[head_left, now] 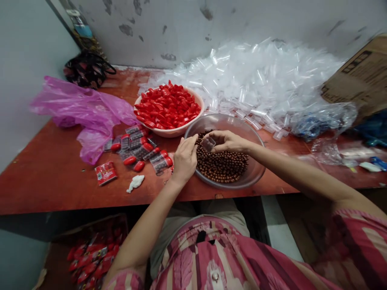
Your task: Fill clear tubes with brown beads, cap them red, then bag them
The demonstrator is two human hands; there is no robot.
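My right hand (225, 141) is closed on a small clear plastic case (208, 143) above a grey bowl (260, 177) of brown beads (226, 166). Close to it on the left, my left hand (186, 155) is at the bowl's left rim with its fingers pressed together; what they hold, if anything, is hidden. Behind my hands stands a pale bowl (178, 131) heaped with red plastic pieces (169, 104). Left of my left hand lie several filled clear cases with red caps (140, 148).
A large pile of clear cases (256, 76) covers the back right, beside a cardboard box (359, 76). At left are a pink plastic bag (87, 108), a red packet (105, 173), white tissue (135, 183) and a dark bag (86, 68). Red items (93, 257) fill a box below.
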